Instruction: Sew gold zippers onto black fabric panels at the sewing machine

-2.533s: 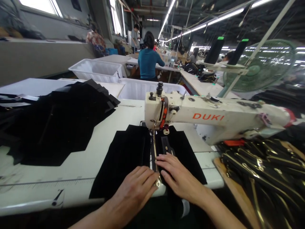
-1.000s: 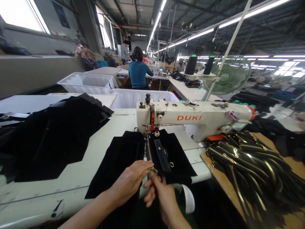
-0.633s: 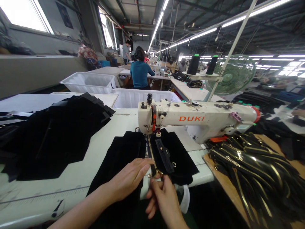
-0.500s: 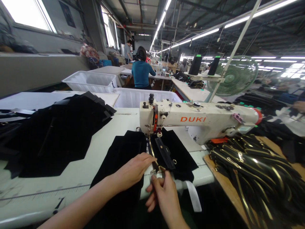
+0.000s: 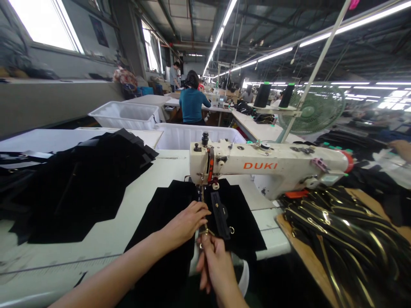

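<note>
pinching zipper pull [image 5: 203,233], right hand [image 5: 215,267] fingers [image 5: 207,244] closed; left hand [image 5: 188,220] on fabric [image 5: 160,214]

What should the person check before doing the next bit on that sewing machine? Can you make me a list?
1. Left hand lies flat on the black fabric: ok.
2. Right hand pinches the near end of the zipper: ok.
3. Zipper runs straight from the right hand up to the presser foot: ok.
4. Left fingertips are clear of the presser foot: ok, but close.
5. Presser foot is down on the zipper: cannot tell.
6. Sewing machine is threaded: cannot tell, too small to see.
</note>
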Tool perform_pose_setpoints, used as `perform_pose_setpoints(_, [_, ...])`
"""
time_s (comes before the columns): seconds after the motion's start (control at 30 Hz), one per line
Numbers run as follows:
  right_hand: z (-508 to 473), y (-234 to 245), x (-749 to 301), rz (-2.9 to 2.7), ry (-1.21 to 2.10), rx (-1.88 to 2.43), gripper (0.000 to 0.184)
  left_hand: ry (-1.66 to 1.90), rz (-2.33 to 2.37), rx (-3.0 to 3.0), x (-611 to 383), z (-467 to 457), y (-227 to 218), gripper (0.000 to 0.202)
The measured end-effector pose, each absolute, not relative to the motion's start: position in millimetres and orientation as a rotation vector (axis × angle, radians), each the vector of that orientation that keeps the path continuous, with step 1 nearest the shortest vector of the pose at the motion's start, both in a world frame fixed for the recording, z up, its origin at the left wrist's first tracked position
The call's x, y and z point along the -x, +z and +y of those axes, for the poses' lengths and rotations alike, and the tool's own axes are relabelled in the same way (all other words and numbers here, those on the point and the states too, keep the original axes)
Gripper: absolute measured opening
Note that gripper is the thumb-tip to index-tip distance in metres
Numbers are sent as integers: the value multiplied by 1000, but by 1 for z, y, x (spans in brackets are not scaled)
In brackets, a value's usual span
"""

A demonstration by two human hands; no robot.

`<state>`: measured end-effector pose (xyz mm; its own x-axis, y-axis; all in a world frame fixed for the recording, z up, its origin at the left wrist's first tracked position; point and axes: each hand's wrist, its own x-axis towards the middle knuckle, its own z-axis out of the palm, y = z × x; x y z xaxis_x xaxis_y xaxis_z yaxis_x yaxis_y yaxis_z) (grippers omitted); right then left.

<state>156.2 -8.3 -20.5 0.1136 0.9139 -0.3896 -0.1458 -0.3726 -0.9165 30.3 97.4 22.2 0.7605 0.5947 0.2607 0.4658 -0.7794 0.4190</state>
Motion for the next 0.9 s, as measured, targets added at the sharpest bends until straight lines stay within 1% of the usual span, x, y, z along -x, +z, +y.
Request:
perform_pose_setpoints(0.1, [-19, -28, -166, -1051, 1237, 1707, 67, 521, 854, -2687, -29, 97, 21, 30])
perform_pose_setpoints(0.27, [-48, -30, -178, -1259, 1252, 1696, 65, 444, 867, -2742, -26, 92, 18, 34])
perform_pose_setpoints(0.37, [-66, -27, -188, -1444, 1242, 1740, 61, 426, 878, -2748, -25, 85, 15, 40])
perform_pose_setpoints(0.43, [-75, -15, -200, -1726, 1136, 1776, 57, 424, 883, -2748, -23, 80, 13, 47])
perform_pose_setpoints(0.5, [-74, 8, -216, -1934, 972, 1809, 55, 423, 876, -2749, -21, 77, 10, 52])
perform_pose_setpoints(0.53, [-69, 21, -224, -1949, 904, 1831, 54, 422, 871, -2749, -20, 76, 9, 54])
perform_pose_setpoints(0.57, [-60, 35, -231, -1918, 767, 1842, 51, 423, 865, -2749, -19, 76, 8, 55])
perform_pose_setpoints(0.63, [-32, 55, -242, -1890, 401, 1766, 41, 429, 860, -2745, -19, 75, 9, 56])
perform_pose_setpoints(0.7, [6, 60, -247, -2094, 333, 1520, 26, 447, 878, -2734, -19, 73, 13, 54])
perform_pose_setpoints(0.73, [26, 56, -247, -2210, 318, 1420, 24, 460, 896, -2727, -20, 70, 17, 50])
perform_pose_setpoints(0.83, [72, 33, -242, -2427, 293, 1271, 34, 503, 917, -2666, -19, 56, 28, 35])
perform_pose_setpoints(0.87, [79, 25, -240, -2458, 288, 1257, 38, 502, 905, -2645, -17, 49, 32, 36])
perform_pose_setpoints(0.9, [83, 20, -238, -2474, 282, 1252, 42, 484, 880, -2633, -16, 42, 35, 42])
